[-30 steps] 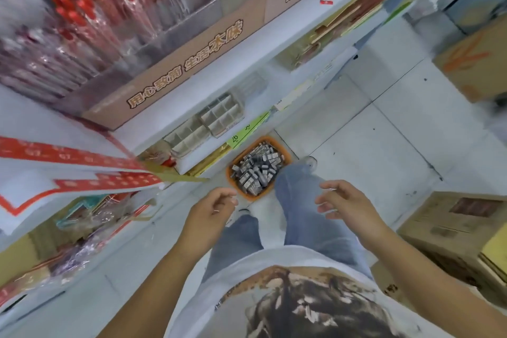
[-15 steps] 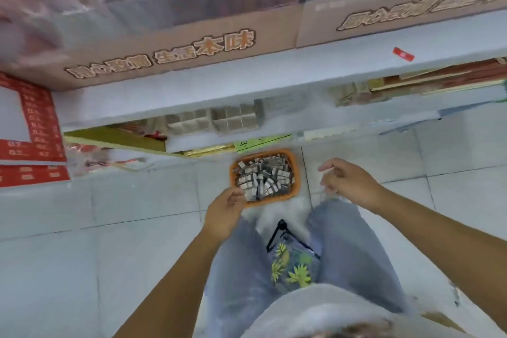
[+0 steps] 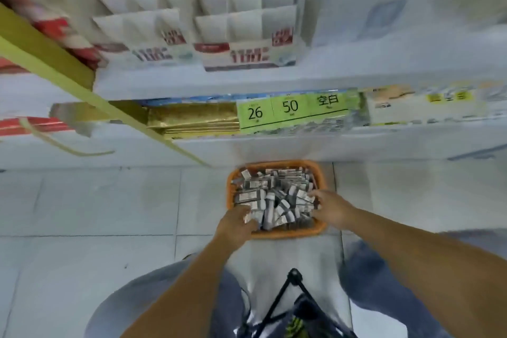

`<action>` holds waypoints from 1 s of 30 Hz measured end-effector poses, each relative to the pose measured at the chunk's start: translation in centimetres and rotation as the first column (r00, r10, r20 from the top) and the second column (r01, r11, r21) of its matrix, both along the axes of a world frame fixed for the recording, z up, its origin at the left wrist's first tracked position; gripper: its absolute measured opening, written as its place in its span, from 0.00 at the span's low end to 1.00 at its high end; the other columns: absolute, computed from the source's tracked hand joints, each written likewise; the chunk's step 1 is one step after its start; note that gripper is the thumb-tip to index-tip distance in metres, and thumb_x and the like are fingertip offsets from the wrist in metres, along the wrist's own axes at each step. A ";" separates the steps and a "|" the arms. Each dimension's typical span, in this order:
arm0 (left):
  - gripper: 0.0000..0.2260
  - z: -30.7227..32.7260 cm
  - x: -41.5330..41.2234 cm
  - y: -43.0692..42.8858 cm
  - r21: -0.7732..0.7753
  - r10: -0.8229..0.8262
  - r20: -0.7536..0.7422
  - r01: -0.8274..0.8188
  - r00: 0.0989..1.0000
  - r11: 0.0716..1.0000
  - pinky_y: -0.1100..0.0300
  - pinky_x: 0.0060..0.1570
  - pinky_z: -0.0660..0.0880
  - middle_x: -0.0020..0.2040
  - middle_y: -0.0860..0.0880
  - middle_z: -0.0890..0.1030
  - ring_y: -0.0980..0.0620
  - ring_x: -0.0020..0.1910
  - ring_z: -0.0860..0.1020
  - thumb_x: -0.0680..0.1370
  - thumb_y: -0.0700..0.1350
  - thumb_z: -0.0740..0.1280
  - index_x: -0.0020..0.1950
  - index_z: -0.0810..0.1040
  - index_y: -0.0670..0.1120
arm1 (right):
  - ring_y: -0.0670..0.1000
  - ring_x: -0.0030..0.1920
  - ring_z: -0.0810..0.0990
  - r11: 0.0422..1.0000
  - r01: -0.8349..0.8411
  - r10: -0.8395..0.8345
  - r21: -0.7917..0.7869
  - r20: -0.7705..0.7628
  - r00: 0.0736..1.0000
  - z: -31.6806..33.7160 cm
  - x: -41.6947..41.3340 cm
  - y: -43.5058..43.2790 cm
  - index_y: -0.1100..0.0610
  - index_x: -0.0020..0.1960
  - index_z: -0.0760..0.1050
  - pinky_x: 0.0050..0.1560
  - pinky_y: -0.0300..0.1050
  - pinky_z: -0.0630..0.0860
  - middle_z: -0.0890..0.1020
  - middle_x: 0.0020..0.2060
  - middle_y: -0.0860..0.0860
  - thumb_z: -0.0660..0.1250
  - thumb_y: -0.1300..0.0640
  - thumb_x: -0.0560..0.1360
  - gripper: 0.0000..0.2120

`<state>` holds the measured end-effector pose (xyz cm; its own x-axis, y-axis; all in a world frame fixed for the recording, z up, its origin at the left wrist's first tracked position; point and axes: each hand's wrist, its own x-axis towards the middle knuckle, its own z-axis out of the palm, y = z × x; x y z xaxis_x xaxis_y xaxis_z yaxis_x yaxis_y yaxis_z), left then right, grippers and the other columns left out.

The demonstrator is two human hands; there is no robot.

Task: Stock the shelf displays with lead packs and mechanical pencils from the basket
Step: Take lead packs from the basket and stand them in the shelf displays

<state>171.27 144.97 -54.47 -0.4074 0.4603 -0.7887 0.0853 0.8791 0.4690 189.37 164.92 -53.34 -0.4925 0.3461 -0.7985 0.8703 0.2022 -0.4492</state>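
The left hand [image 3: 237,223] is down at the near left corner of the basket [image 3: 274,234], its fingers curled over the lead packs [image 3: 274,195] and, as far as the blur allows, closed round one or two of them; the right hand [image 3: 330,207] reaches in over the basket's right rim with fingers fairly straight and a little spread, their tips resting on the pile without gripping anything; the packs, small grey and white ones, lie heaped in all directions and fill the orange basket to its rim; the basket stands on the pale tiled floor [image 3: 96,200], just in front of the bottom shelf [image 3: 274,149]; above that, a green price label [image 3: 290,111] reads 26 and 50, with gold packets [image 3: 192,118] to its left; higher up, two white display boxes [image 3: 247,16] with divided compartments stand side by side on the upper shelf [image 3: 274,79]; the person's knees in blue jeans [image 3: 384,282] frame the bottom of the view.
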 end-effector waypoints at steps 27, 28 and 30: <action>0.31 -22.4 -1.9 0.6 0.006 -0.342 -0.607 0.435 0.718 0.901 0.54 0.76 0.54 0.78 0.51 0.63 0.48 0.76 0.61 0.77 0.56 0.69 0.78 0.63 0.53 | 0.55 0.67 0.67 0.916 0.002 0.029 0.402 -0.069 0.997 -21.1 1.7 -2.4 0.53 0.73 0.64 0.65 0.45 0.64 0.68 0.67 0.55 0.72 0.49 0.73 0.32; 0.31 -22.6 -2.2 0.7 0.004 -0.342 -0.606 0.433 0.718 0.901 0.54 0.75 0.54 0.76 0.51 0.64 0.48 0.75 0.61 0.76 0.56 0.70 0.77 0.64 0.53 | 0.55 0.66 0.67 0.919 -0.011 0.033 0.393 -0.048 0.998 -21.2 1.6 -2.3 0.53 0.72 0.64 0.65 0.46 0.64 0.69 0.67 0.55 0.72 0.49 0.73 0.31; 0.33 -22.8 -2.7 1.0 -0.009 -0.355 -0.603 0.438 0.715 0.899 0.54 0.74 0.56 0.74 0.49 0.66 0.45 0.73 0.62 0.75 0.56 0.72 0.77 0.65 0.53 | 0.55 0.65 0.68 0.924 -0.045 0.056 0.380 -0.018 0.998 -21.3 1.4 -2.1 0.52 0.70 0.66 0.64 0.46 0.66 0.70 0.65 0.55 0.72 0.49 0.73 0.29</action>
<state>168.54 145.95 -77.22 -0.5192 0.7614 -0.3882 0.7019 0.6390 0.3146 190.79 162.83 -74.65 -0.5376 0.5945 -0.5980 0.8426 0.4053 -0.3546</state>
